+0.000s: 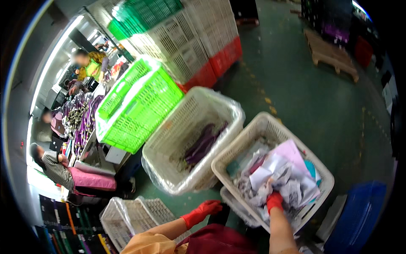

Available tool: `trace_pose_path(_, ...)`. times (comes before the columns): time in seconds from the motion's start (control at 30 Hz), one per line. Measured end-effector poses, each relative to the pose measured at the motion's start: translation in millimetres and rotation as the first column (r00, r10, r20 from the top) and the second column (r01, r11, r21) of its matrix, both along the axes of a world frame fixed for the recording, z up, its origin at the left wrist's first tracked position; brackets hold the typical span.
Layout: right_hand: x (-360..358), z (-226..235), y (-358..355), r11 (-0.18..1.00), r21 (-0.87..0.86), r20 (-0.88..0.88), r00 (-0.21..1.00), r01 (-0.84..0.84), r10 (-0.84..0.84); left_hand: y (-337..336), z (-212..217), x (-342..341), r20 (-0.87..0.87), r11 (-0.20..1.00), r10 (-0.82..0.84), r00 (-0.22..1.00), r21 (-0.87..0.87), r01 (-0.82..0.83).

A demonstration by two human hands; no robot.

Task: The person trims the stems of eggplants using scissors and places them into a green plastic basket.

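My right hand (pixel 275 202), in a red glove, reaches into a pale perforated basket (pixel 319 199) at the right. It is closed on crumpled paper (pixel 292 194), and its fingertips are partly hidden among the sheets. White, grey and pink sheets (pixel 289 154) lie heaped in this basket, with teal pieces at its edges. My left hand (pixel 205 211), gloved in red too, hangs in front of my body with no object visible in it. Its fingers look loosely extended, nearest to the lined basket (pixel 154 173), which holds a few purple strips (pixel 207 144).
A bright green crate (pixel 141 110) stands left of the lined basket, before stacked white, red and green crates (pixel 186 59). Another basket (pixel 122 220) sits at the lower left. Several people are at tables at the far left. A blue bin (pixel 359 216) stands at the right.
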State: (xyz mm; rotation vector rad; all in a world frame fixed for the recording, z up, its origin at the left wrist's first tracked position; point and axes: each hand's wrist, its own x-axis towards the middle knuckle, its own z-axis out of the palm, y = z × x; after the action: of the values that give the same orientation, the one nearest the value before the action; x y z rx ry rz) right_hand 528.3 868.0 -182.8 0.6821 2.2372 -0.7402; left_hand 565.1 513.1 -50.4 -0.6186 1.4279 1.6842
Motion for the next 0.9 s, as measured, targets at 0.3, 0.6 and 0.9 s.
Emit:
trace_pose_path(0.3, 24.2, 37.0, 35.8, 0.851, -0.514, 0.059, 0.994, 0.107, -0.089, 39.4, 15.5, 107.7, -0.396, 0.935, -0.317, 0.862, 0.022, 0.354)
trace_pose_path(0.6, 167.9, 115.3, 139.4, 0.938, 0.178, -0.859, 0.512, 0.298, 0.000, 7.7, -32.3, 126.6, 0.105, 0.921, 0.389, 0.915, -0.037, -0.388)
trace_pose_path(0.9, 181.2, 23.6, 131.7, 0.254, -0.687, -0.180, 0.179, 0.681, -0.967, -45.3, -49.4, 248.2, 0.240, 0.808, 0.580, 0.778, -0.287, -0.514)
